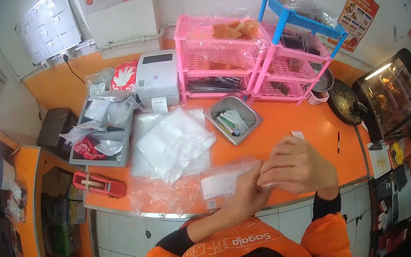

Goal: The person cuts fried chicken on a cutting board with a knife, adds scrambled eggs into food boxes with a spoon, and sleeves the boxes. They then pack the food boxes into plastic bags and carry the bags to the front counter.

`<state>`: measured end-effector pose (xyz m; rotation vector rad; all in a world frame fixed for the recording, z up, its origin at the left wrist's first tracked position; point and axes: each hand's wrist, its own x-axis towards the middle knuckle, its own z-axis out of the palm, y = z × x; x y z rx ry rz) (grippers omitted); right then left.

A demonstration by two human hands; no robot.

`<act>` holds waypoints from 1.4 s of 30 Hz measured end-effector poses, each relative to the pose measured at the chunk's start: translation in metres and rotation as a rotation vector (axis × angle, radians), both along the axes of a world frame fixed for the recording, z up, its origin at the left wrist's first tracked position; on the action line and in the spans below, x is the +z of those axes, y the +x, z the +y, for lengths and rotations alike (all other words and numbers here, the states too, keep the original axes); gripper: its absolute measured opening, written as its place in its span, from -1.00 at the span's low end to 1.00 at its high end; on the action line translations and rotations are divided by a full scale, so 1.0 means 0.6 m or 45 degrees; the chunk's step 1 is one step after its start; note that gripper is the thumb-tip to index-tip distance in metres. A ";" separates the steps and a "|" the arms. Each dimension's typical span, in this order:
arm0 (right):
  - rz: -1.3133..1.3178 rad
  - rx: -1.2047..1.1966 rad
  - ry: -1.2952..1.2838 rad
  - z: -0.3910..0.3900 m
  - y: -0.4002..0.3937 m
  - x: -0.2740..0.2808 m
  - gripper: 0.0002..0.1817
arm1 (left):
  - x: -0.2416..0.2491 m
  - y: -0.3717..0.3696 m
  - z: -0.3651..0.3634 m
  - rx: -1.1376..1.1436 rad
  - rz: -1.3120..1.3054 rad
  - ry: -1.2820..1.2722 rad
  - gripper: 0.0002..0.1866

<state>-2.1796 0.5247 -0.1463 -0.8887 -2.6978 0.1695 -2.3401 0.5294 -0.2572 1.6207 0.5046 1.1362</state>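
Both hands meet over the front edge of the orange table. My left hand (248, 192) has its fingers closed on the end of a clear plastic packet (218, 185) with a white sheet inside. My right hand (297, 166) is curled against it, fingers pressed together; a bit of clear plastic shows beneath them, the rest of what they hold is hidden. Left of the hands lies a stack of clear plastic bags (170, 142), with crumpled clear film (165, 195) in front. A metal tray (246, 136) of small sachets stands behind the hands.
A grey bin of packets (124, 153), a red tape dispenser (113, 186) and a label printer (157, 77) are at the left. Pink racks (215, 54) stand at the back. A black pan (343, 101), a pen (338, 143) and a lit glass cabinet (390, 91) are at right.
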 end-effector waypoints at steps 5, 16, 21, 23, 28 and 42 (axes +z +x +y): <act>1.136 -0.752 -0.442 -0.042 -0.007 -0.172 -0.66 | -0.012 -0.010 -0.003 -0.209 0.030 -0.307 -0.68; 0.814 -0.632 -0.935 -0.123 -0.041 -0.351 -0.59 | -0.005 -0.112 0.121 -0.852 0.653 0.634 -0.18; 0.491 -0.150 -0.094 -0.064 -0.089 -0.312 -0.66 | -0.150 -0.026 0.089 -0.587 0.964 1.389 -0.20; 0.422 -0.191 -0.205 -0.047 -0.084 -0.320 -0.64 | -0.186 0.008 0.084 -0.463 0.613 1.626 -0.30; 0.392 -0.550 -0.476 -0.067 -0.005 -0.283 -0.47 | -0.191 0.009 0.098 -0.758 0.429 1.021 -0.48; 0.511 -0.989 0.523 -0.043 0.163 -0.481 -0.40 | 0.004 0.040 0.097 -0.079 -0.893 -1.500 -0.57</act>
